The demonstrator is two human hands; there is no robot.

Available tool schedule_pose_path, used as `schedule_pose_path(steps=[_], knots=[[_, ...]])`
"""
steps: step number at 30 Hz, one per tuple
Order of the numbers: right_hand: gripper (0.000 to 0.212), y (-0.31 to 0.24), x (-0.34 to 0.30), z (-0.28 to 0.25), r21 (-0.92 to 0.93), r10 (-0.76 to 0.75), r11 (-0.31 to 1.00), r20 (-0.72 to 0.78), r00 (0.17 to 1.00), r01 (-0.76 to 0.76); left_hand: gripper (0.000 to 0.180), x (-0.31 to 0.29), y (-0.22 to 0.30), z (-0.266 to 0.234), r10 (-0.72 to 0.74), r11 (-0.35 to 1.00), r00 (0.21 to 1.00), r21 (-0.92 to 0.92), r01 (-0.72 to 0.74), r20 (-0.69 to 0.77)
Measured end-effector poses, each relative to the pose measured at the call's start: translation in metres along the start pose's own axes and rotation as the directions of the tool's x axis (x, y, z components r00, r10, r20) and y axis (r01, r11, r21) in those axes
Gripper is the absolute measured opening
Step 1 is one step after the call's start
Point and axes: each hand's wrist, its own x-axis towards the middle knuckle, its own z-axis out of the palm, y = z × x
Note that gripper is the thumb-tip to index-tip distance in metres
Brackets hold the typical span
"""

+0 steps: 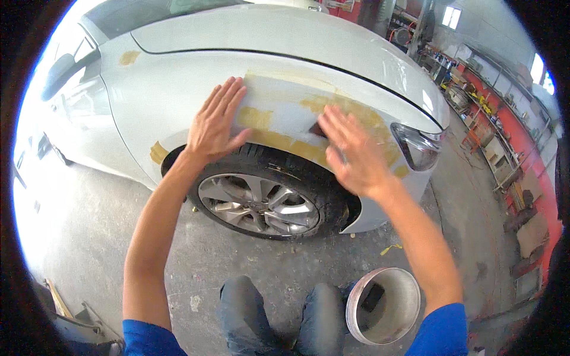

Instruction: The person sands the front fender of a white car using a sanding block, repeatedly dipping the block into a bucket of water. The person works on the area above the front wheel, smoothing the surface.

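Fender point(282, 110), yellow-patched, above wheel point(260, 204), partly covered: left grip point(217, 126) flat on it, fingers straight; right grip point(351, 148) closed over dark pad point(317, 129). Nearby, bucket point(405, 302) on grey floor point(199, 270); cluttered shelving point(500, 163) along red wall point(539, 159).

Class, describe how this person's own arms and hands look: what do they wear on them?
Bright blue short sleeves show at the lower edge, plain where visible. Below them both arms are bare. The left hand and right hand wear no gloves, and no watch or bracelet shows on either wrist. The right hand is slightly blurred, so finer details are hard to tell.
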Motion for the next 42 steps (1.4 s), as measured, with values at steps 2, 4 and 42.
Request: schedule_pose_path(steps=[2, 4, 42], knots=[[0.063, -0.021, -0.027, -0.001, 0.148, 0.059, 0.987, -0.009, 0.998, -0.057, 0.083, 0.025, 0.029, 0.0, -0.049, 0.999, 0.998, -0.023, 0.05, 0.026], [0.054, -0.042, -0.051, 0.003, 0.44, 0.199, 0.885, -0.066, 0.978, -0.151, 0.083, 0.045, 0.05, -0.001, -0.06, 0.998, 0.997, -0.014, 0.061, 0.045], [0.021, -0.055, -0.185, 0.074, 0.823, 0.565, -0.461, 0.561, 0.605, -0.332, 0.052, -0.074, 0.308, 0.002, -0.675, 0.186, 0.62, -0.721, 0.668, 0.401]])
